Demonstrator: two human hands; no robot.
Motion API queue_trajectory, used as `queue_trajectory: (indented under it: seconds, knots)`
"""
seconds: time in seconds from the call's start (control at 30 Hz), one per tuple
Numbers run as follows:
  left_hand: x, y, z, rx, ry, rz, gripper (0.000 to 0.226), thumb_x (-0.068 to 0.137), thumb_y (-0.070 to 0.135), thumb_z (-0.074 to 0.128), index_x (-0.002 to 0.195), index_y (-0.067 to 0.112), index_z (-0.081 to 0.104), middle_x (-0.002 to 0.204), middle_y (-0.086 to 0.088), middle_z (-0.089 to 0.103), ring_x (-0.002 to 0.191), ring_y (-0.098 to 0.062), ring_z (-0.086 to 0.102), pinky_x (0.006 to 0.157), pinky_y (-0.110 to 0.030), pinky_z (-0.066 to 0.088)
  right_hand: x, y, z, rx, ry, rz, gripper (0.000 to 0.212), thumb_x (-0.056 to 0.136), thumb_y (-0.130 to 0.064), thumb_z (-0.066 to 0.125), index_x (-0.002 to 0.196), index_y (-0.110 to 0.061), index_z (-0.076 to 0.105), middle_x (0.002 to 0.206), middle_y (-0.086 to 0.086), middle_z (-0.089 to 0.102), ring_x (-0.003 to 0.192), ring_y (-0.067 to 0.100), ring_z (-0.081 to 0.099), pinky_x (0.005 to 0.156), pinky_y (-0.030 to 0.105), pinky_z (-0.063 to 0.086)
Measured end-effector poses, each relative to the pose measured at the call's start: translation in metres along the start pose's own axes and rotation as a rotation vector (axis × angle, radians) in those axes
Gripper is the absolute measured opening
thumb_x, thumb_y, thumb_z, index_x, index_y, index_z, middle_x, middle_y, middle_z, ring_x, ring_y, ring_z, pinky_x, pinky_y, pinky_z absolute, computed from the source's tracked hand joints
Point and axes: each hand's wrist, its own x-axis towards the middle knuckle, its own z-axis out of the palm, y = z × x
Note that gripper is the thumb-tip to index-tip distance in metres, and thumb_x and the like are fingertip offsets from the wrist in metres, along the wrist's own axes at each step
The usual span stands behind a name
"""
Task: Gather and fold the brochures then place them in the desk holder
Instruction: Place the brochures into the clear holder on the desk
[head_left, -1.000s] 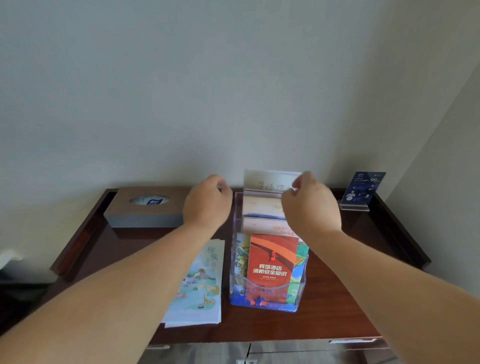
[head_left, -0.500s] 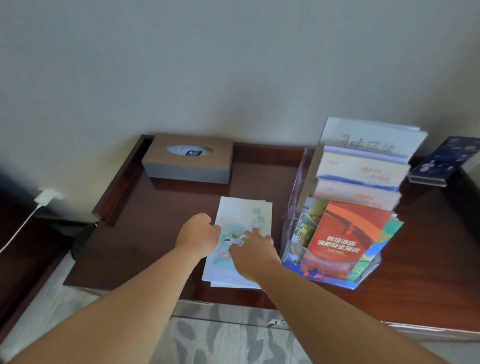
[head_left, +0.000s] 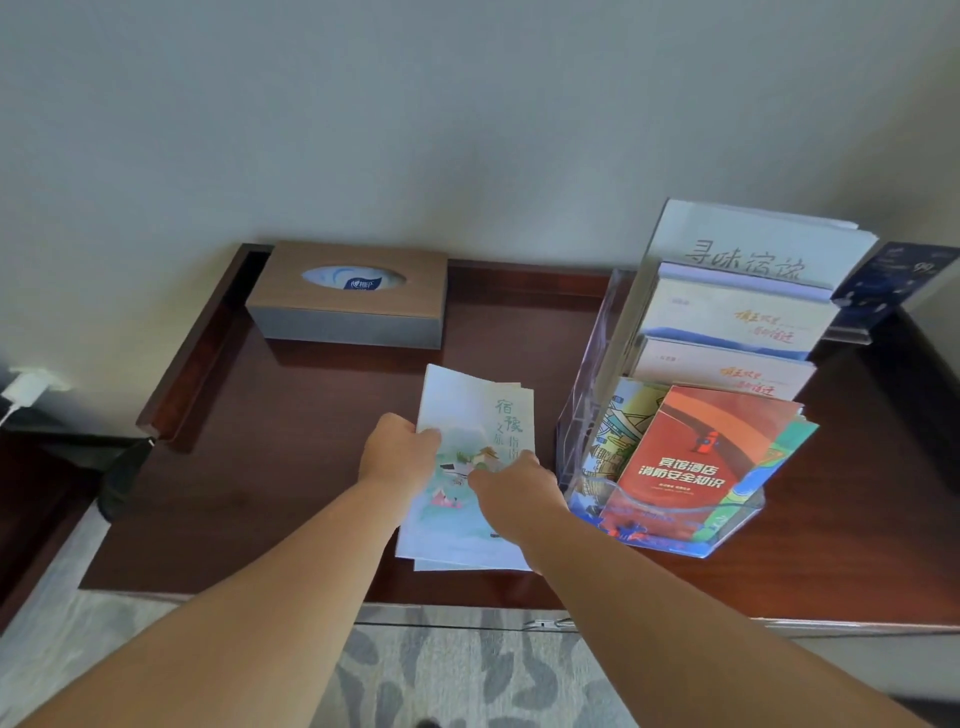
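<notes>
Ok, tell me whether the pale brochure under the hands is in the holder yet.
Out. The brochure lies on the desk, beside the holder.

The right hand (head_left: 511, 493) lies knuckles-up over the brochure stack (head_left: 475, 410), its back hiding its fingertips, so whether they pinch a sheet cannot be told. Together with the left hand (head_left: 400, 452), curled on the stack's left edge, it covers the middle of the cover picture. In the acrylic holder (head_left: 584, 410) the red brochure (head_left: 696, 457) overlaps those behind; its small print is unreadable. The blue card stand (head_left: 893, 280) is cut by the right edge.
</notes>
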Motion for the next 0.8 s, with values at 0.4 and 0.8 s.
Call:
queue_trajectory:
  seconds: [0.4,0.8]
  knots:
    - [-0.025,0.073,-0.091,-0.613,0.082,0.063,0.010,0.084,0.020,0.064,0.073,0.020,0.064,0.082,-0.002,0.060,0.072,-0.023,0.054,0.064,-0.035,0.040,-0.052,-0.059,-0.061,0.286,0.059,-0.299,0.033,0.096,-0.023,0.050,0.125,-0.007,0.044,0.121,0.010,0.057,0.107,0.028,0.060,0.092,0.043,0.052]
    - [-0.102,0.247,-0.108,-0.791,-0.080,0.638,0.015,0.067,0.017,0.059,0.080,0.022,0.064,0.082,-0.005,0.069,0.072,-0.020,0.066,0.061,-0.028,0.049,-0.114,-0.076,-0.260,0.405,0.469,-0.755,0.008,0.092,-0.014,0.056,0.094,-0.021,0.061,0.086,-0.002,0.069,0.074,0.023,0.068,0.058,0.031,0.055]
